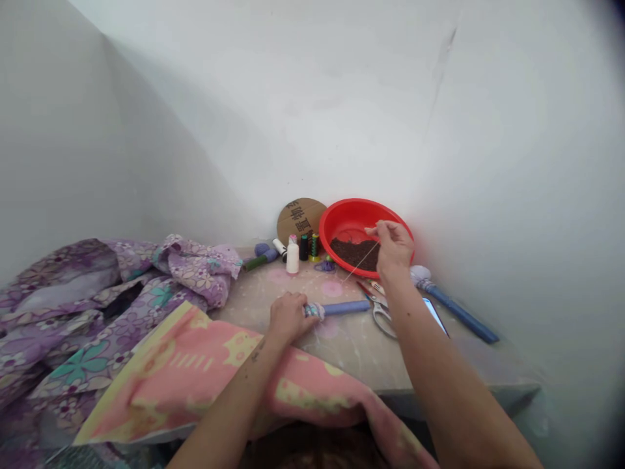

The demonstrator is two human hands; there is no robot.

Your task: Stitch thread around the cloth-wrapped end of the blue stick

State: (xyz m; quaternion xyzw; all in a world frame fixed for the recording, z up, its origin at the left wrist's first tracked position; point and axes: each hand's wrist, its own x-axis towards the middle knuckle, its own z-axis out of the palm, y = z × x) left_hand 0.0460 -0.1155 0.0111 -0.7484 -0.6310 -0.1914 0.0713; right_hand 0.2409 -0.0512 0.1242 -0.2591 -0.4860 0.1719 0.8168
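Note:
My left hand is closed around the cloth-wrapped end of a blue stick, pressing it near the tabletop. Flowered fabric and white thread show at the wrapped end beside my fingers. Raised in front of the red basin, my right hand pinches a pale thread, which runs taut down and to the left. Whether a needle sits in the fingertips is too small to tell. Grey-handled scissors lie right of the blue stick, partly behind my right forearm.
Dark grains fill the basin's bottom. A white thread cone, dark spools and a cardboard disc stand at the back. Purple flowered cloth heaps left; pink cloth covers the front edge. A phone and another blue stick lie right.

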